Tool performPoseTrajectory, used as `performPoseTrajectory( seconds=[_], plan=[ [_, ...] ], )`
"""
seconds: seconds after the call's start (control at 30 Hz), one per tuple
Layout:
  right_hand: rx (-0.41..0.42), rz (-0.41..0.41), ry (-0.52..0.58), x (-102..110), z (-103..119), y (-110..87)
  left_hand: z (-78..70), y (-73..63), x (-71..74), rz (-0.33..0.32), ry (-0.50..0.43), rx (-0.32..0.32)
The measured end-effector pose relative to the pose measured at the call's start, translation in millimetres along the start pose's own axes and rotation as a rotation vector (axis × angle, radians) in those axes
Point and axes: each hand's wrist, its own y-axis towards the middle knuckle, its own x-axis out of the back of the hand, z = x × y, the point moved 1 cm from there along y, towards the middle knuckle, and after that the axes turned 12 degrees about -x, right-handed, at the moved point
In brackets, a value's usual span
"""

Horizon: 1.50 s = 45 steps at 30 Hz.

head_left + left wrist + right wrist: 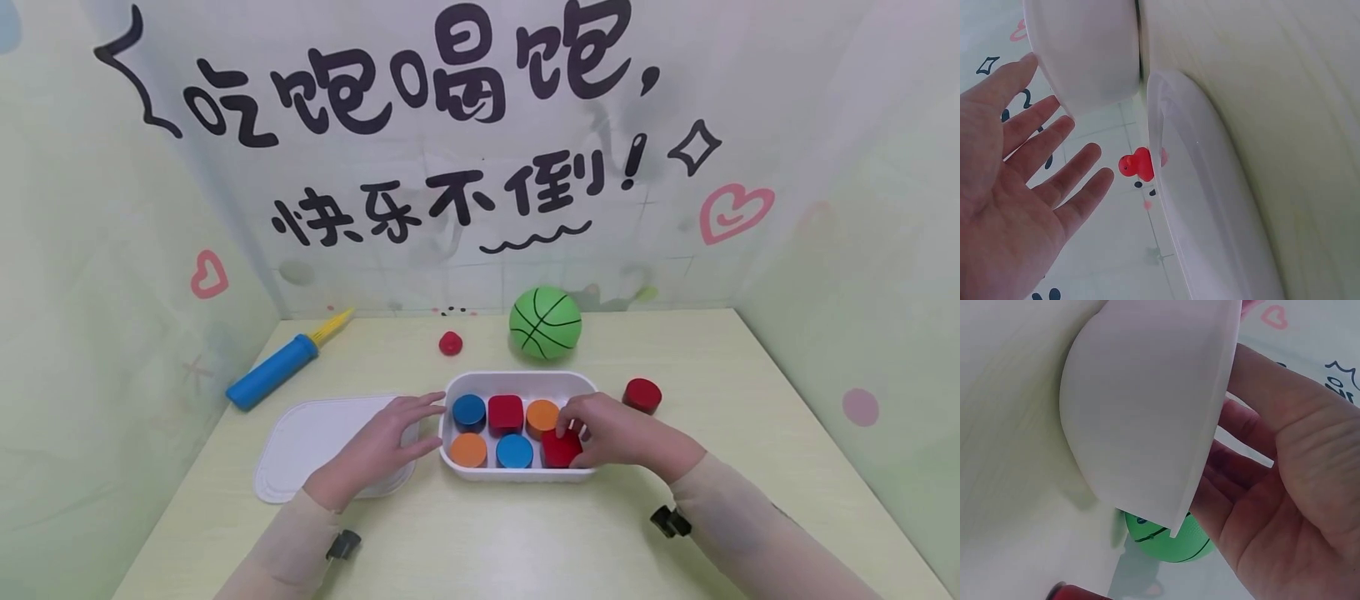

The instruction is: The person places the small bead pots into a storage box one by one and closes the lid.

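A white plastic box (pixel 517 475) stands mid-table, holding two rows of blocks. At its front right corner lies a red square block (pixel 557 450), which my right hand (pixel 618 429) grips with thumb and fingers. The box wall (pixel 1147 406) hides those fingertips in the right wrist view. Beside it in the box are a red square block (pixel 506 414), orange round blocks (pixel 542 417) (pixel 468 451) and blue round blocks (pixel 469 413) (pixel 514 452). My left hand (pixel 378 442), fingers spread and holding nothing, is at the box's left end, over the white lid (pixel 315 442).
Behind the box sit a green ball (pixel 546 323) with black lines and a small red rubber duck (pixel 1138 164). A dark red round block (pixel 642 396) lies right of the box. Far left is a blue hand pump (pixel 273 372) with a yellow nozzle. Printed cloth walls enclose the table.
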Motion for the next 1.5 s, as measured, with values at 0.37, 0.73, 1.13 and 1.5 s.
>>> performPoseTrajectory(
  seconds=[0.37,0.73,1.13,1.5],
  plan=[
    [-0.014,-0.005,-0.009,2.7,-1.1,-3.3,-0.2,1.1,-0.2,0.001,-0.003,0.012],
    [0.064,-0.2,-0.024,32.2,-15.3,-23.6,0.9,0.4,-0.1,0.006,-0.006,0.018],
    [-0.01,-0.423,-0.088,54.2,-71.1,-34.6,0.3,1.6,0.1,0.007,0.001,0.008],
    [-0.098,-0.384,-0.062,52.6,-107.8,-24.7,1.6,1.4,-1.4,0.006,-0.004,0.013]
  ],
)
